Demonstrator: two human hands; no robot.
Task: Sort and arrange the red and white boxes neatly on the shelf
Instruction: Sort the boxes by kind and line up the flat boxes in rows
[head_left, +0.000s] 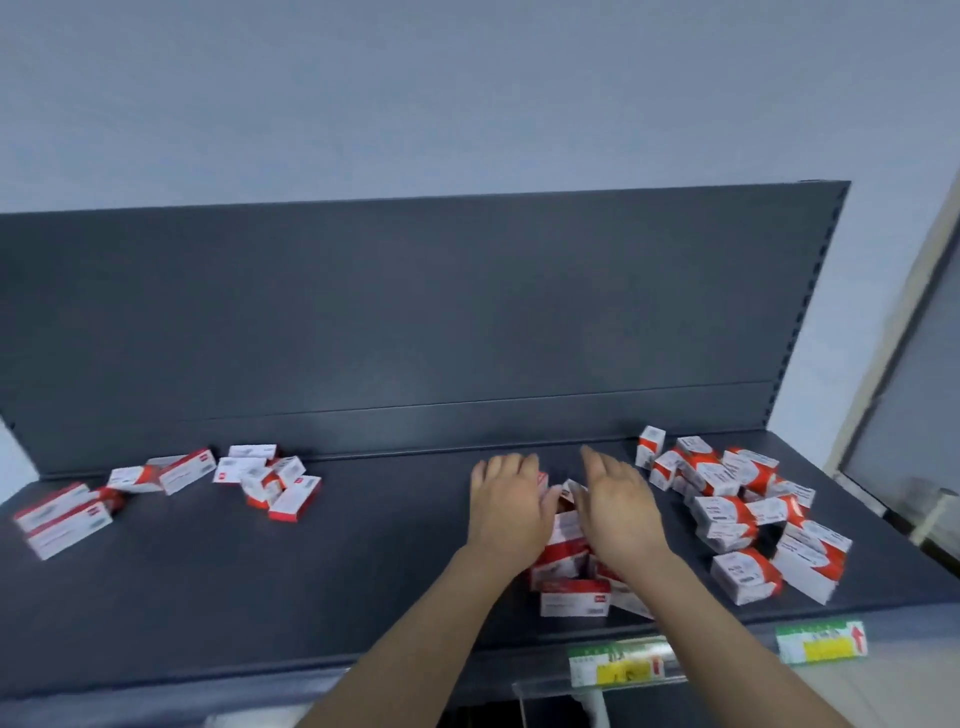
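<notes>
Red and white boxes lie in three groups on the dark shelf. A loose scatter sits at the left, with two larger boxes at the far left. A jumbled heap fills the right end. Between my hands stands a small cluster of boxes in a rough row running front to back. My left hand presses flat against the cluster's left side and my right hand against its right side, fingers straight. The far end of the row is hidden by my hands.
The shelf has a tall dark back panel. Price tags in green and yellow hang on the front rail, another tag further right. A pale wall and a door frame stand at the right.
</notes>
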